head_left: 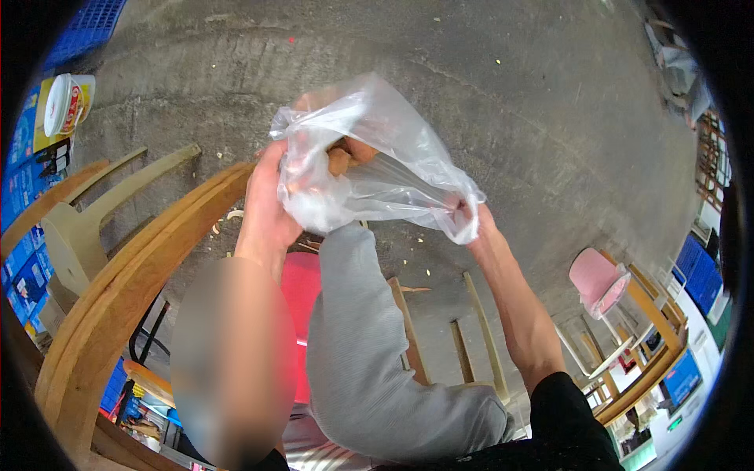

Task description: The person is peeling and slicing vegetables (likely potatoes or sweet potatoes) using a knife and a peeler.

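Observation:
A clear plastic bag (408, 149) is stretched between my two hands above my grey-trousered knee. My left hand (271, 192) grips its left side, with the fingers partly covered by crumpled plastic. My right hand (475, 220) is closed on the bag's right end, where the film bunches around the fingers. Through the opening near my left hand, brown lumps (342, 159) show inside; what they are I cannot make out. More orange-brown shows dimly through the film above them.
A curved wooden frame (149, 267) and a greenish chair (75, 243) stand at the left. Behind them are a white bucket (69, 106) and a blue crate (86, 31). A red seat (301, 290) is below my left hand; a pink seat (597, 279) stands at right. Scraps dot the concrete floor (550, 118).

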Demonstrator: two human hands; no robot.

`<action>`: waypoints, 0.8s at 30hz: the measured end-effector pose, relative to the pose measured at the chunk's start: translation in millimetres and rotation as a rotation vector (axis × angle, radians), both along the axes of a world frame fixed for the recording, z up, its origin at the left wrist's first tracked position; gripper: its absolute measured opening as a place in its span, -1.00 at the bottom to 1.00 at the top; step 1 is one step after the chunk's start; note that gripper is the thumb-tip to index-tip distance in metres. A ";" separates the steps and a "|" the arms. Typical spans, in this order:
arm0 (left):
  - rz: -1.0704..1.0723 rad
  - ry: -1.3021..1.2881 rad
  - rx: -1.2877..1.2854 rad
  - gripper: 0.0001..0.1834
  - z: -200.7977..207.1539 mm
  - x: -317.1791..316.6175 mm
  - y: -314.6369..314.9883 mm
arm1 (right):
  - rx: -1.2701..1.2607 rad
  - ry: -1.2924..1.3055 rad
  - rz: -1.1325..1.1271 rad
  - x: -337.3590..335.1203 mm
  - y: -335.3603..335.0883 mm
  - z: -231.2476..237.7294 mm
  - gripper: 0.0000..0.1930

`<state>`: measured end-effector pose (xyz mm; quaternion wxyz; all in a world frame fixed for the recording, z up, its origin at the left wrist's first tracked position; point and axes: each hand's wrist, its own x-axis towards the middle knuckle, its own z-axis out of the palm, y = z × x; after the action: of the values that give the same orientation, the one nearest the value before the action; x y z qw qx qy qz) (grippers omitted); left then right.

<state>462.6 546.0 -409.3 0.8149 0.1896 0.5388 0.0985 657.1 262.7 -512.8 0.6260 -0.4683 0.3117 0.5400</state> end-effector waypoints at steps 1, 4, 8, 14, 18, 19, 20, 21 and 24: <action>0.072 0.033 0.033 -0.58 -30.3 -9.3 3.0 | -0.067 -0.019 0.052 -7.5 2.1 -11.6 -0.63; 0.197 0.065 0.003 -0.60 -47.8 -8.3 12.3 | -0.034 -0.023 0.024 -6.1 6.9 -30.9 -0.60; 0.180 0.064 0.055 -0.53 -62.9 -37.5 25.6 | -0.007 -0.179 0.120 9.5 26.7 -17.0 -0.65; 0.161 -0.081 0.072 -0.48 -80.4 -53.1 10.0 | -0.151 -0.186 0.077 -8.4 -9.5 -4.2 -0.67; 0.024 -0.010 0.185 -0.51 -62.6 -27.4 2.2 | -0.150 -0.225 0.063 -28.5 -28.2 5.5 -0.66; -0.144 0.126 0.411 -0.52 -78.0 -33.4 5.4 | -0.140 -0.236 0.077 -34.7 -30.5 1.1 -0.65; -0.313 0.259 0.639 -0.53 -97.7 -39.3 10.9 | -0.138 -0.234 0.078 -37.5 -31.7 -11.2 -0.65; -0.565 0.367 0.804 -0.40 -119.2 -53.5 22.1 | -0.189 -0.195 0.084 -37.4 -29.5 -25.2 -0.64; -0.694 0.432 0.895 -0.47 -129.0 -52.7 32.0 | -0.339 -0.244 0.162 -29.2 -26.8 -29.8 -0.62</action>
<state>409.9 578.0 -538.4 0.5130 0.6941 0.5050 0.0035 627.9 235.9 -542.6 0.5259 -0.6525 0.2812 0.4676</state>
